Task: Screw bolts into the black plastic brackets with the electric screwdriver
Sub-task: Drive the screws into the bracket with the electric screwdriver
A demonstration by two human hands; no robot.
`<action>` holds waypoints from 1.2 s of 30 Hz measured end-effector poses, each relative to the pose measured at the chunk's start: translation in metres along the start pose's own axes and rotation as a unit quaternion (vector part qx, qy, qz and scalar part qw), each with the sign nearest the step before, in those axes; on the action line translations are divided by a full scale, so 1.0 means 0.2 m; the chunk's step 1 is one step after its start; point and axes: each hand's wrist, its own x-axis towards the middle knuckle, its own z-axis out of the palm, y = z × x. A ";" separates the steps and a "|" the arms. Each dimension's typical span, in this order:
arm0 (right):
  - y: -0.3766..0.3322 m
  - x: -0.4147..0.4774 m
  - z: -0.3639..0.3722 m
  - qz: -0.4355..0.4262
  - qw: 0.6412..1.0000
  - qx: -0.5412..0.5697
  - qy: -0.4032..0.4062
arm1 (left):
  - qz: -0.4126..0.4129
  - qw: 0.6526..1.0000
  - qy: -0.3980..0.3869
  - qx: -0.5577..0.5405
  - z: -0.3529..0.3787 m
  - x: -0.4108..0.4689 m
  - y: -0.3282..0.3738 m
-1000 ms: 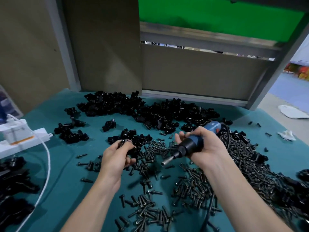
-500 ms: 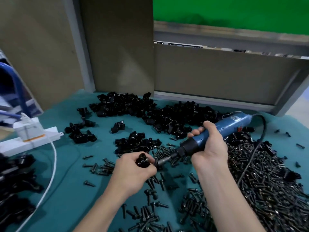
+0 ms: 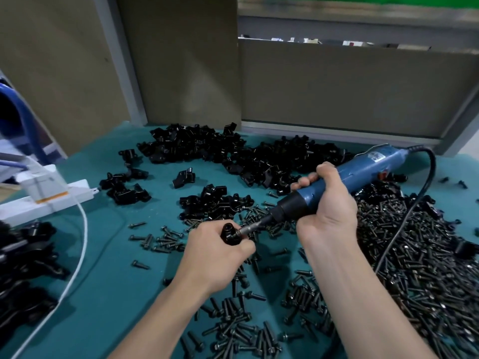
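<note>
Head view: your left hand [image 3: 215,251] grips a black bracket [image 3: 229,233] above the teal table [image 3: 108,255], beside the loose bolts [image 3: 420,268]. Your right hand [image 3: 326,203] wraps round the electric screwdriver [image 3: 363,169], whose bit meets the bracket. Line the tool up with the hole, brace the bracket firmly and press lightly.
</note>
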 end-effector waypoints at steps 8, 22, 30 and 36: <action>0.03 -0.02 0.00 -0.003 1.000 0.013 -0.026 | -0.002 1.000 0.008 -0.007 0.00 -0.01 -0.01; 0.04 -0.03 0.00 -0.010 0.998 0.014 -0.060 | 0.001 1.000 -0.003 0.010 0.00 -0.02 -0.01; 0.04 -0.03 0.00 -0.005 0.998 0.026 -0.064 | 0.015 1.000 0.025 0.008 -0.01 -0.03 0.00; 0.05 -0.04 0.00 -0.005 0.998 0.025 -0.065 | 0.018 1.000 0.020 0.015 -0.02 -0.03 0.01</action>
